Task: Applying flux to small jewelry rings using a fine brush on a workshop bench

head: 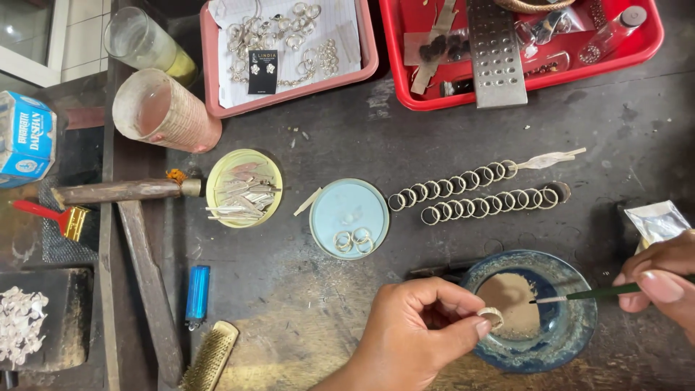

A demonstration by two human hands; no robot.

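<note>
While my left hand (416,326) pinches a small ring (491,316) over the blue bowl (572,337), my right hand (662,279), at three o'clock, grips a thin brush (579,295) tipped toward it.

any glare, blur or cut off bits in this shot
Head view: soft, even light with only faint shadows; sharp over most of the bench. Mild sheen on the foil packet and the blue bowl rim. The left hand pinching a ring is crisp; the right hand with its brush is cropped by the frame edge.
</note>
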